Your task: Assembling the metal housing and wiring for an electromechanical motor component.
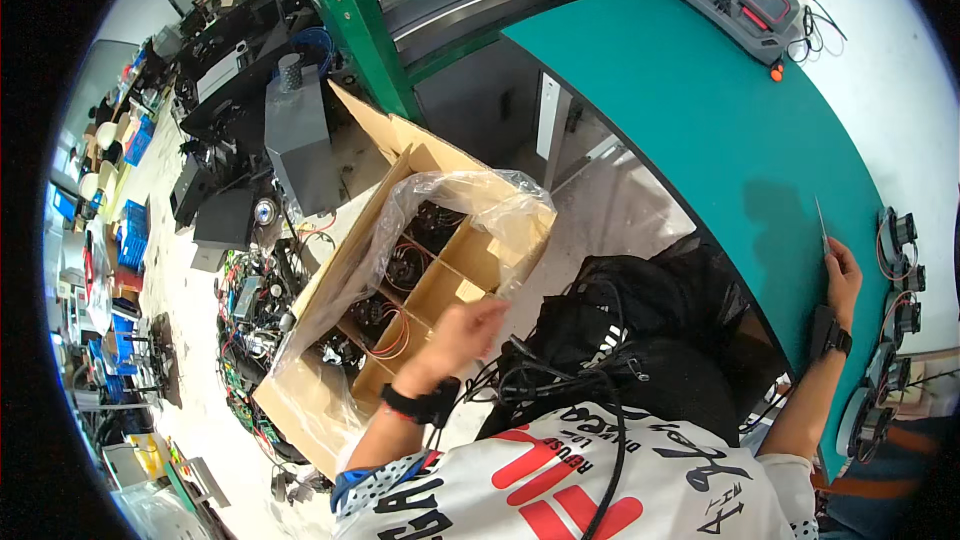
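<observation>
Head view: the left hand (465, 335) hangs at the right side of the box (300, 405), fingers curled and blurred; whether it grasps anything cannot be told. On the green table (640, 70), the right hand (842, 280) pinches a thin tool (821, 223) at its near end, tip pointing away, probably to keep the point clear of the fingers. At least 3 fans (405, 265) sit in the box's left cells; dividers (437, 290) likely stop them knocking together, and a plastic liner (440, 183) presumably keeps dust off. More parts (905, 317) line the table's right edge, perhaps for easy reach.
</observation>
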The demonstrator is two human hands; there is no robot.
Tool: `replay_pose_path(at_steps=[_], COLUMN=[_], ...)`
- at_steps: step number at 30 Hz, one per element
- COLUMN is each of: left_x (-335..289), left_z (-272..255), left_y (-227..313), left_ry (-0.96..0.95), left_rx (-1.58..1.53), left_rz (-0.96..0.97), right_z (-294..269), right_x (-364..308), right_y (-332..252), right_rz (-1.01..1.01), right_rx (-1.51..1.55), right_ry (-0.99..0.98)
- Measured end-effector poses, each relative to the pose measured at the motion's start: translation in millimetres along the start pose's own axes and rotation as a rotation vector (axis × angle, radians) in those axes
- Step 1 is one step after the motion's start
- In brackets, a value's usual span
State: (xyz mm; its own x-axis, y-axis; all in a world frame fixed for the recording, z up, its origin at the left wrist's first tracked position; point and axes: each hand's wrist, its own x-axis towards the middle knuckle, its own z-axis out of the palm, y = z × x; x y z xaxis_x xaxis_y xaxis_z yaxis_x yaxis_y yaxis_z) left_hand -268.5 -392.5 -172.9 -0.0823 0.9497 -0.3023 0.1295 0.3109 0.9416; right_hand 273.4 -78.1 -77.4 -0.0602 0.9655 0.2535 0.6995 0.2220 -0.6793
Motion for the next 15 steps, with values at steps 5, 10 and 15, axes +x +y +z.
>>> replay_pose_path(at_steps=[5,10,15], left_x=[10,-8,-51], left_z=[42,-44,-171], left_y=[15,22,-82], left_ry=[-0.304,-0.330,0.621], left_rx=[-0.081,-0.425,-0.145], left_rz=[-0.164,-0.260,-0.394], right_z=[2,0,0], right_x=[4,8,8], right_y=[12,18,21], right_rz=[-0.013,-0.018,-0.030], right_rx=[0.099,-0.004,0.091], right_ry=[0.002,0.014,-0.014])
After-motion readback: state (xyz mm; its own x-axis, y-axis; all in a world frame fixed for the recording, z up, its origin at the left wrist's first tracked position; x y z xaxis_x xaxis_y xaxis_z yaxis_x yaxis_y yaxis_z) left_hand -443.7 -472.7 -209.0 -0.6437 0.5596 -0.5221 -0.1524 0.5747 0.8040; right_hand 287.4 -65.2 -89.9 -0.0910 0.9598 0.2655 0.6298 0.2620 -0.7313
